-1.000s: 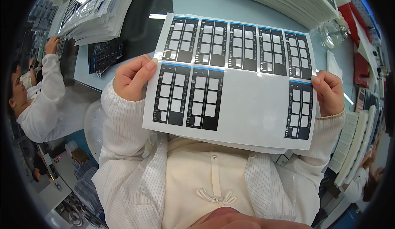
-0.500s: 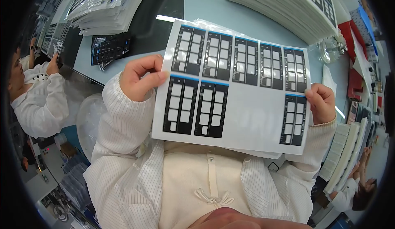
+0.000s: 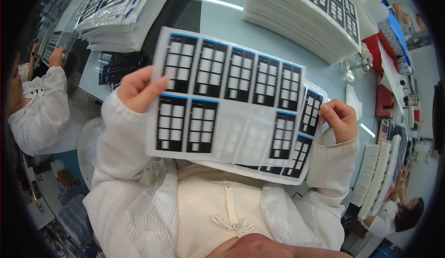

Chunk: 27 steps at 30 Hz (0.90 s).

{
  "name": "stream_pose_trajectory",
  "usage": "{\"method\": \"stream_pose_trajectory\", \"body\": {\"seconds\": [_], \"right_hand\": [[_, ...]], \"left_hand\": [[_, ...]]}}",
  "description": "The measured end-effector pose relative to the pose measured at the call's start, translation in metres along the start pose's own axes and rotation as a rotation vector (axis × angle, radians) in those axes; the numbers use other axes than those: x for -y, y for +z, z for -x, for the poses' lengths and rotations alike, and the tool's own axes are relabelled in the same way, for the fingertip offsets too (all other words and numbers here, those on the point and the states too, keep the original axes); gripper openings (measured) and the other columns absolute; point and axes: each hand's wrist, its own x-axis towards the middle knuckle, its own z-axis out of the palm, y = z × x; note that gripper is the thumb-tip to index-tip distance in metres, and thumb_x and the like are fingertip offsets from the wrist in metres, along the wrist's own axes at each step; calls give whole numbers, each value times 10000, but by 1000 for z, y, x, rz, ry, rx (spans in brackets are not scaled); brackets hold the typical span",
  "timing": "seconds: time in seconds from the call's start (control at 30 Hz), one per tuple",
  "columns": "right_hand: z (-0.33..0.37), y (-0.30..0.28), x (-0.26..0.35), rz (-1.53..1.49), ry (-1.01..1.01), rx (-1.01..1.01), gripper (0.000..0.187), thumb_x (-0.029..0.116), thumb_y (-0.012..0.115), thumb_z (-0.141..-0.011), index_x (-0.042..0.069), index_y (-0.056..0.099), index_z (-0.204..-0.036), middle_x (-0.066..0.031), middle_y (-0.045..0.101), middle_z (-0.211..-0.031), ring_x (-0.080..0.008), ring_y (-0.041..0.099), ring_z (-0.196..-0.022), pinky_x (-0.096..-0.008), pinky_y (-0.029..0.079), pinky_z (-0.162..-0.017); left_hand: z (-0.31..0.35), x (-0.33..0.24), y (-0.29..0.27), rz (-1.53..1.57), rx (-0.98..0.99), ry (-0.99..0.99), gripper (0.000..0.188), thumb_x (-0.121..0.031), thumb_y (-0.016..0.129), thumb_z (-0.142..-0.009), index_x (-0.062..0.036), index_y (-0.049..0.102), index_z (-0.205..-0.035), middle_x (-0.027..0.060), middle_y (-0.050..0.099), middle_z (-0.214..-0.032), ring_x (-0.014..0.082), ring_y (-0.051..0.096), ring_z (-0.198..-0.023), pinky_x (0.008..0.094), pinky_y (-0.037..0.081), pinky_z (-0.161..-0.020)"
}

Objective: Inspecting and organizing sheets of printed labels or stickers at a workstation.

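Note:
My left hand (image 3: 139,90) pinches the left edge of a white sheet of black stickers (image 3: 238,75), each with white squares and a blue top stripe. A blank patch shows in its lower row, with darker shapes faintly visible through it. Behind it and shifted right lies a second sticker sheet (image 3: 311,112), its right edge pinched between the thumb and fingers of my right hand (image 3: 341,120). Both sheets are held tilted over my lap. Clear plastic shows at the rear sheet's upper right corner; how many sheets are behind the front one is hidden.
A tall stack of similar sheets (image 3: 301,24) stands at the back right, and a plastic-wrapped stack (image 3: 120,26) at the back left. Loose black pieces (image 3: 121,67) lie beyond my left hand. A glass jar (image 3: 356,68) stands at the right. Co-workers sit on both sides.
The front sheet has slid left with my left hand, uncovering the second sheet behind it. My right hand has moved slightly left and down and now grips the rear sheet's edge.

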Motion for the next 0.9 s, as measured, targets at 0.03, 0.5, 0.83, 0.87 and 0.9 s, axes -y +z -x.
{"method": "stream_pose_trajectory", "body": {"seconds": [0.03,0.5,0.83,0.87,0.9], "right_hand": [[1,-2,-3,-1,-13,-5,186,194,601,-838,33,602,-745,10,582,-651,-38,498,-569,-171,298,-472],[9,-31,-26,63,-73,-49,179,187,591,-849,32,604,-760,6,575,-630,-42,500,-562,-167,308,-474],[4,-19,-21,72,-75,-25,179,173,589,-850,14,610,-771,0,576,-641,-53,495,-567,-175,339,-495],[4,-18,-22,62,-88,-28,172,163,593,-847,10,611,-771,-4,575,-647,-59,496,-577,-183,360,-518],[4,-17,-22,53,-101,-30,166,154,596,-844,6,613,-771,-9,574,-654,-65,498,-588,-190,381,-541]], "left_hand": [[5,1,-6,32,-32,44,282,-169,558,-873,20,557,-1082,64,631,-925,84,576,-798,218,458,-710],[38,-26,-23,-317,-432,414,406,-182,501,-912,21,415,-1253,96,590,-1094,125,574,-935,222,437,-812],[-16,-38,-35,-312,-411,538,322,-140,450,-926,2,429,-1215,85,597,-1060,116,574,-919,227,451,-796],[-28,-36,-47,-256,-373,538,320,-148,468,-921,-2,435,-1204,86,596,-1064,119,573,-917,234,454,-792],[-40,-36,-49,-220,-407,553,310,-140,487,-913,-5,452,-1189,84,598,-1055,114,572,-905,237,458,-780]]}}
